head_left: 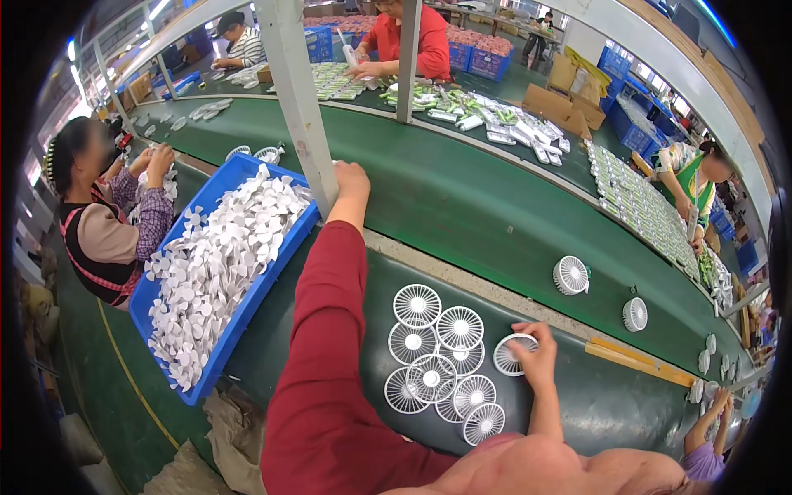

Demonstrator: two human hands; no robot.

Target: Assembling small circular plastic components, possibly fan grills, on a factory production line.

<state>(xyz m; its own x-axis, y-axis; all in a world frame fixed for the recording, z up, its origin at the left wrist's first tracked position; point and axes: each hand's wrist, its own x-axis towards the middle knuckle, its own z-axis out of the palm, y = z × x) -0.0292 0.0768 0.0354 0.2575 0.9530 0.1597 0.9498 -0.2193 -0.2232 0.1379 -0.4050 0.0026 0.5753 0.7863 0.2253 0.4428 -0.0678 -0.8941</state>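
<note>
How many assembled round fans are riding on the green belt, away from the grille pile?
2: one fan mid-belt, the other fan just right and nearer. Small white pieces along the far right edge are too unclear to count.

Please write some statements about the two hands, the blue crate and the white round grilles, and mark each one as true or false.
1. The right hand touches a white grille. True.
2. The left hand rests on the pile of grilles. False: it is up by the grey post, at the blue crate's corner.
3. The blue crate holds white fan blades. True.
4. The crate is right of the grille pile. False: it is left of it.
5. Two assembled fans lie on the green belt. True.
</note>
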